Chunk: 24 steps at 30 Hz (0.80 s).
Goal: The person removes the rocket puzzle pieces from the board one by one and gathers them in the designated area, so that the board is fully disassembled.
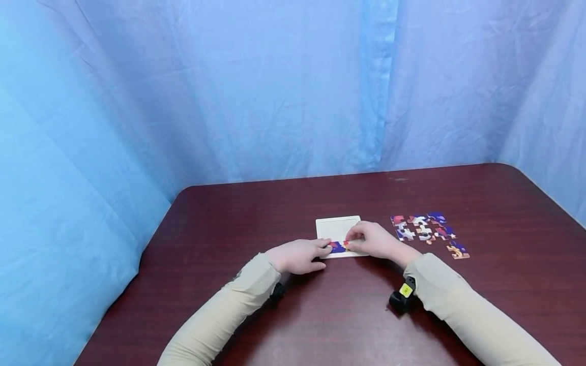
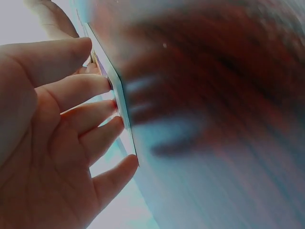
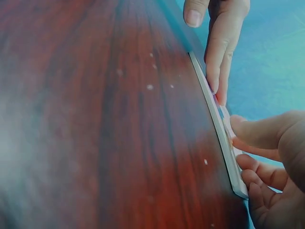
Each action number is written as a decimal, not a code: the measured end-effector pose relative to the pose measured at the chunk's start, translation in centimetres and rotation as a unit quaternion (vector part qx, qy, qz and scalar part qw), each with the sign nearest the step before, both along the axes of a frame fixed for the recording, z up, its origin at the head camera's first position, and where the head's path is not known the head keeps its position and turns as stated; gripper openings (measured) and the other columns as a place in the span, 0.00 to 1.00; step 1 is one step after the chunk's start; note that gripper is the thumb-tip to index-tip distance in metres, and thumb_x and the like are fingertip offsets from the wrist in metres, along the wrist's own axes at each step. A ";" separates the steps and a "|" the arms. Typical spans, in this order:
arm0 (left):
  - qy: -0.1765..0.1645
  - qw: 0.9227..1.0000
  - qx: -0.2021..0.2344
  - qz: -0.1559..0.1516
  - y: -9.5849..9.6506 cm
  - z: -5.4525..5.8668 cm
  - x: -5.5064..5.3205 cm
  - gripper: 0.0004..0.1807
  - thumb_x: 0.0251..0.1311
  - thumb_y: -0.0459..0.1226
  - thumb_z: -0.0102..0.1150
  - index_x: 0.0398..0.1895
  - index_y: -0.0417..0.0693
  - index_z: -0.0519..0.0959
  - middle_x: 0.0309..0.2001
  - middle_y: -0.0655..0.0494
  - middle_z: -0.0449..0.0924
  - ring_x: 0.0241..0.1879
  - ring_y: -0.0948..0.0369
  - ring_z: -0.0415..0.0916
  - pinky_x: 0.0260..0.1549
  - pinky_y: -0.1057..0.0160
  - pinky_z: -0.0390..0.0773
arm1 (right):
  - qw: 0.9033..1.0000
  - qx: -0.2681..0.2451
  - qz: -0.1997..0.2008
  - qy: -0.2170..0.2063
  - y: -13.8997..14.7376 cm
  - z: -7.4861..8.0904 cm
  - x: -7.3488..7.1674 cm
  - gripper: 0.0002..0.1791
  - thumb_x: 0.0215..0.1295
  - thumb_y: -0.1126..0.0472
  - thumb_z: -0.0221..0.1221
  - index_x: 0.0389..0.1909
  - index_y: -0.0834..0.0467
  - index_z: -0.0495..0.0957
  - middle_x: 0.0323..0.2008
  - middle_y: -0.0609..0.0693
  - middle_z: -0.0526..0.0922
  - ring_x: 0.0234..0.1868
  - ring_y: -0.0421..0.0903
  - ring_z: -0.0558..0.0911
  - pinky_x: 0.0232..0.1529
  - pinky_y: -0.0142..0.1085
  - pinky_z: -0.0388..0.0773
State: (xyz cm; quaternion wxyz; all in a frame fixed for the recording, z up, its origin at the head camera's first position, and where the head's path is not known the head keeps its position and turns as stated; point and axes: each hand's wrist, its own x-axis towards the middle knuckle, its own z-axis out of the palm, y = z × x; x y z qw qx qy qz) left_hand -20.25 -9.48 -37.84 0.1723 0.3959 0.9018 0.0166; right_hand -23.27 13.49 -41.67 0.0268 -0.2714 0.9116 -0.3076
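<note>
A white puzzle tray (image 1: 336, 225) lies on the table, with colourful jigsaw pieces (image 1: 338, 247) along its near edge. My left hand (image 1: 298, 255) rests at the tray's left side, its fingers stretched over the tray's edge and the pieces there. At the right end of that row, my right hand (image 1: 374, 240) pinches a red and yellow puzzle piece (image 1: 346, 245) between thumb and index finger. Most of this piece is hidden by the fingers. In the right wrist view, the thumb (image 3: 257, 132) is at the tray's rim and the other fingers are curled beside it.
Several loose jigsaw pieces (image 1: 423, 234) lie to the right of the tray, beyond my right hand; one piece (image 1: 458, 250) sits apart, nearer me. The dark red table (image 1: 256, 208) is bordered by blue curtains (image 1: 274, 91) at the back and sides.
</note>
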 end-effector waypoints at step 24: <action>-0.018 1.000 0.018 0.013 -0.1 -0.1 0.1 0.28 0.68 0.43 0.51 0.70 0.49 0.62 0.73 0.56 0.54 0.72 0.62 0.52 0.66 0.66 0.58 | 0.998 0.035 -0.036 -0.028 -1.6 0.8 0.2 0.06 0.51 0.65 0.67 0.27 0.61 0.80 0.23 0.48 0.78 0.27 0.43 0.73 0.35 0.36 0.72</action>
